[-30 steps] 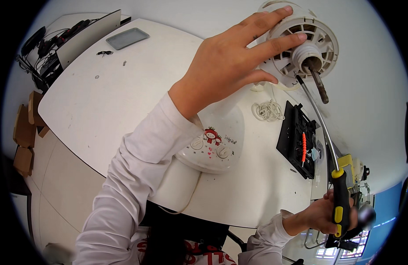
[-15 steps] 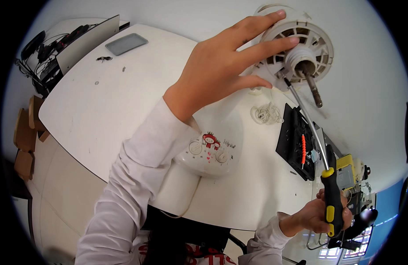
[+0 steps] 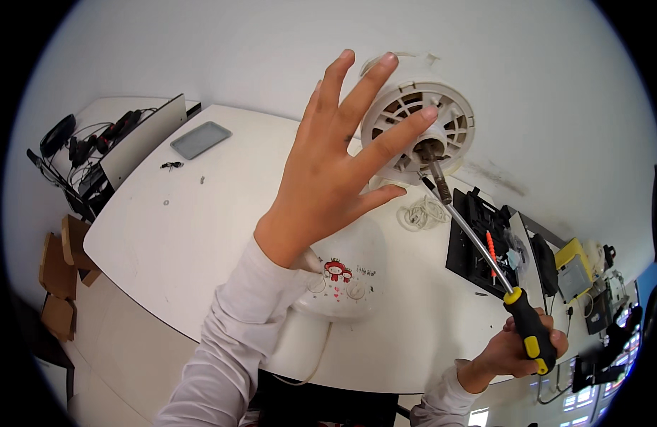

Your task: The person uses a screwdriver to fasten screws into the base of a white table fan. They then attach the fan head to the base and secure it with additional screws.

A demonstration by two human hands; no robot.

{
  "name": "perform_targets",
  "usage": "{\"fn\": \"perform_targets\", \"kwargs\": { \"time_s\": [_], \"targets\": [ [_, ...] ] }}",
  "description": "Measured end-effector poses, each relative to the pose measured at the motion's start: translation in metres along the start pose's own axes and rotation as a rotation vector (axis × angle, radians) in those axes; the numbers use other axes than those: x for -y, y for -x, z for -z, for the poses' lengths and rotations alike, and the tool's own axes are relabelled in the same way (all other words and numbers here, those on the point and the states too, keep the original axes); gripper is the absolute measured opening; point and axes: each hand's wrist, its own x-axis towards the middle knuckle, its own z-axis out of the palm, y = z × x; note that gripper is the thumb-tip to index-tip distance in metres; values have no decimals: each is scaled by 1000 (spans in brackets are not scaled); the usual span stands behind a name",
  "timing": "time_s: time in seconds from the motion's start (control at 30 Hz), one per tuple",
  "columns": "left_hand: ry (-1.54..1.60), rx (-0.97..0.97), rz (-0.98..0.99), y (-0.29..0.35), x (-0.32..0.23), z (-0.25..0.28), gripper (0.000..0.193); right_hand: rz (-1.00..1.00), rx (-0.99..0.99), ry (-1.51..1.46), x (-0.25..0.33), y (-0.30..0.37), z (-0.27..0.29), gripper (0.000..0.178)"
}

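Note:
A white fan motor housing [image 3: 460, 114] with a slotted round front and a bare metal shaft [image 3: 440, 186] stands up at the far side of the table. My left hand [image 3: 318, 164] is in front of its left side with fingers spread. The index fingertip overlaps the slotted front; whether it touches cannot be made out. Closed around the black and yellow handle of a screwdriver [image 3: 478, 244] is my right hand [image 3: 517, 352]. The long blade slants up left, its tip at the housing's lower front, just behind the shaft. Below lies the white fan base [image 3: 343, 299] with two knobs and red cartoon figures.
On the white table [image 3: 236, 235] are a coiled white cord [image 3: 421, 213], an open black tool case [image 3: 471, 249] at right, and a grey tray [image 3: 200, 140] at far left. A cord [image 3: 314, 359] hangs from the base over the near edge. Cardboard [image 3: 58, 277] stands at left.
The view has shifted, so the table sits lower in the picture. My left hand's fingers have spread and risen off the housing's top. The screwdriver still points at the housing's front.

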Motion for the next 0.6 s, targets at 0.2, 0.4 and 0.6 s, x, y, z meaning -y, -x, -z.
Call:
{"fn": "perform_targets", "kwargs": {
  "time_s": [0.2,0.4,0.6],
  "targets": [
    [18,26,78,-6,-5,-9,74,-159,-219,-65,-5,-3,0,56],
    [98,8,61,-7,-2,-14,65,-291,-323,-139,-15,-2,2,57],
    [80,-92,79,-9,-7,-27,59,-333,-321,-199,-16,0,1,57]
  ]
}}
